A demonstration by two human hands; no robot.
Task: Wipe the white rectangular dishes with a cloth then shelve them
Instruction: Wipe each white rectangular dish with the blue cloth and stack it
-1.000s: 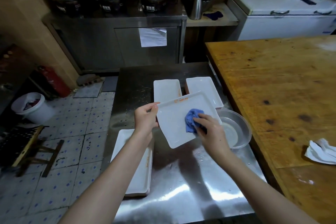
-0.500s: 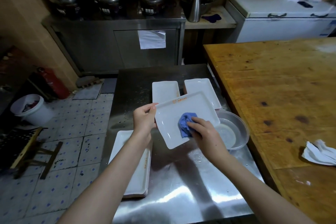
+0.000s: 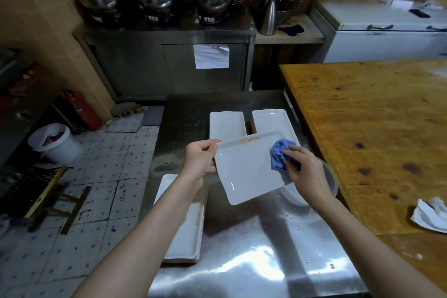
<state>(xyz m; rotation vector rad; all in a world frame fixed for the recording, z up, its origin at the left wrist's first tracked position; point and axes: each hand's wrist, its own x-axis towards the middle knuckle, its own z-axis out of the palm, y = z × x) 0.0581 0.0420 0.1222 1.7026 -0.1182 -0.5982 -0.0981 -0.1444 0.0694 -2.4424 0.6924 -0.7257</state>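
I am watching a white rectangular dish (image 3: 249,172). It is glossy and shallow-rimmed, and it is carrying a small orange mark along its far edge. It is hanging tilted above the steel table (image 3: 242,261), not touching it.

The left hand (image 3: 200,157) is gripping the dish by its far left corner, with the thumb lying along the rim and the fingers curling underneath. The right hand (image 3: 304,172) is clutching a bunched blue cloth (image 3: 278,153) and pressing it onto the dish near its far right corner. Its fingertips are resting on the cloth rather than on the bare surface.

Just beyond the held dish, I am seeing two more white dishes (image 3: 226,124) lying flat side by side on the table, their near ends hidden behind it. A stack of white dishes (image 3: 183,232) is sitting at the table's left edge, under the left forearm. A clear bowl (image 3: 331,181) is sitting beneath the right hand. To the right, a wooden table (image 3: 375,128) is standing alongside, holding some crumpled white paper (image 3: 430,215).
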